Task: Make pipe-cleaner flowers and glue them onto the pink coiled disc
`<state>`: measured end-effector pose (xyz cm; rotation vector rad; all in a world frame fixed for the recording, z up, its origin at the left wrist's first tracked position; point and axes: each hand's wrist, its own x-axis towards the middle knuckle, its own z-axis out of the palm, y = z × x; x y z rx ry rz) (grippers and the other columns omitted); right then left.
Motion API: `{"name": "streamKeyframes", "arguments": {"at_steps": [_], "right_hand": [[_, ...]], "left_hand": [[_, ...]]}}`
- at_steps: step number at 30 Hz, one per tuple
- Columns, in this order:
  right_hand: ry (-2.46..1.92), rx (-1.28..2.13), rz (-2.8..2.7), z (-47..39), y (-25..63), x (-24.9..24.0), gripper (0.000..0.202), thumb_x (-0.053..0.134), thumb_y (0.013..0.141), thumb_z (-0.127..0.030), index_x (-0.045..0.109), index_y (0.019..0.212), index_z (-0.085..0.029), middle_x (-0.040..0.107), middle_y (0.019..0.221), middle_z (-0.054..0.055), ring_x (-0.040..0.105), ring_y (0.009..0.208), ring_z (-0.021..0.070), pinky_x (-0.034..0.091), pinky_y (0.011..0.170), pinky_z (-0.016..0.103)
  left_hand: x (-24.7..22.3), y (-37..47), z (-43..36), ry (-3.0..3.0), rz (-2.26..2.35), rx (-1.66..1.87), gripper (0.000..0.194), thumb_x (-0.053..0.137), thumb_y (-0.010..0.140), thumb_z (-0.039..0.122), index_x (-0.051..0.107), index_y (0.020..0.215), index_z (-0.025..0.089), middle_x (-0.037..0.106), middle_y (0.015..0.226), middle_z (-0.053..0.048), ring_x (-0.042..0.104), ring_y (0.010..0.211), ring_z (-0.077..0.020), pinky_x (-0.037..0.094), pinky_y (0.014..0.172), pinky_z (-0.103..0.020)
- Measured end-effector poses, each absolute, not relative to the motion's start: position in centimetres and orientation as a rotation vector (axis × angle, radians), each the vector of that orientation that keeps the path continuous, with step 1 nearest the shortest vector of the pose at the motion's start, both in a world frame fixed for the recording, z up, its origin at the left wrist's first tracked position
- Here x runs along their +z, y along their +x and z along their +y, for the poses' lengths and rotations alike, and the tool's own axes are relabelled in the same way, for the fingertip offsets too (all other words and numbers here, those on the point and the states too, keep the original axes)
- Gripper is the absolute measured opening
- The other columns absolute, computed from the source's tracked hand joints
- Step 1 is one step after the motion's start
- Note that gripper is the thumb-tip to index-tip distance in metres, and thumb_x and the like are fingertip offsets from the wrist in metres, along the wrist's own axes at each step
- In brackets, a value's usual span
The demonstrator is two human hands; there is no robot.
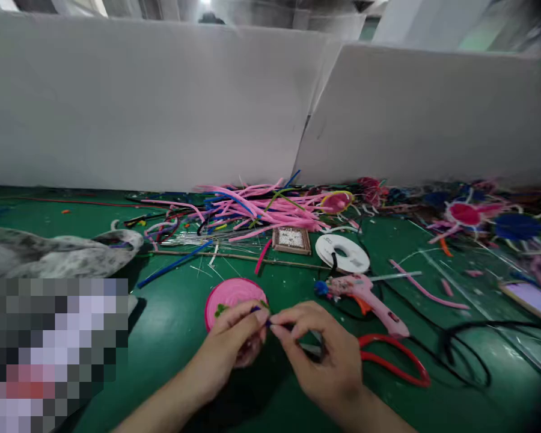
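Note:
My left hand (237, 340) and my right hand (322, 346) meet near the middle of the view, fingertips almost touching. Both pinch a small dark blue-purple piece (267, 323), mostly covered by the fingers. Just behind my left hand is a round pink disc (234, 293) with a darker pink rim and a bit of green on it, its lower part hidden by the fingers. The red handles (421, 374) of a tool lie beside my right hand, partly hidden by it.
A pink glue gun (372, 297) with a black cable lies right of centre, near a white spool (342, 252). Pink pipe cleaners (261, 207) are heaped against the grey partition (162, 108). Grey patterned cloth (58, 252) lies left, a phone-like object (534, 300) right.

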<state>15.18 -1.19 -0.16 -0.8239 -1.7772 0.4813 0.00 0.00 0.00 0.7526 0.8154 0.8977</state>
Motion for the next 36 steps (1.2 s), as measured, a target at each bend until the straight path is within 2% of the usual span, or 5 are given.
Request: {"name": "streamKeyframes", "arguments": {"at_steps": [5,10,18,26,36], "right_hand": [[-0.793,0.533,-1.791,-0.9,15.8,0.3,0.031,0.063,0.073,0.002,0.05,0.086,-0.023,0.067,0.083,0.0,0.062,0.077,0.014,0.05,0.07,0.029],[-0.689,0.657,-1.832,-1.1,15.9,0.6,0.03,0.056,0.075,0.003,0.052,0.088,-0.023,0.069,0.084,0.0,0.064,0.077,0.0145,0.051,0.069,0.03],[-0.735,0.228,-1.789,-0.9,15.7,0.6,0.034,0.061,0.07,0.01,0.053,0.085,-0.02,0.07,0.083,0.004,0.063,0.075,0.0169,0.051,0.065,0.033],[-0.734,0.06,-2.025,-0.8,16.2,-0.4,0.029,0.06,0.074,0.006,0.057,0.091,-0.018,0.07,0.085,0.007,0.062,0.076,0.0189,0.049,0.067,0.036],[-0.856,0.384,-1.788,-0.8,15.5,0.5,0.028,0.062,0.074,0.003,0.048,0.073,-0.021,0.066,0.077,0.0,0.061,0.074,0.0133,0.05,0.067,0.028]], "left_hand": [[0.1,-1.7,0.6,0.921,0.695,0.697,0.032,0.065,0.073,0.039,0.05,0.057,0.016,0.039,0.044,0.008,0.023,0.035,-0.0023,0.012,0.035,-0.019],[0.2,-2.5,0.7,0.94,0.591,0.573,0.03,0.067,0.072,0.036,0.052,0.057,0.016,0.041,0.042,0.007,0.024,0.032,-0.0022,0.011,0.032,-0.019],[-0.1,-0.7,0.6,0.83,0.735,0.845,0.042,0.046,0.084,0.055,0.056,0.073,0.016,0.045,0.051,0.006,0.029,0.034,-0.0031,0.012,0.034,-0.019],[0.3,-0.5,0.1,1.147,0.88,0.92,0.034,0.045,0.091,0.043,0.045,0.068,0.019,0.037,0.051,0.008,0.028,0.043,-0.0064,0.02,0.04,-0.02],[0.2,-1.1,0.1,1.316,0.815,0.821,0.036,0.042,0.093,0.04,0.041,0.065,0.018,0.03,0.056,0.007,0.024,0.049,-0.008,0.018,0.045,-0.023]]}}
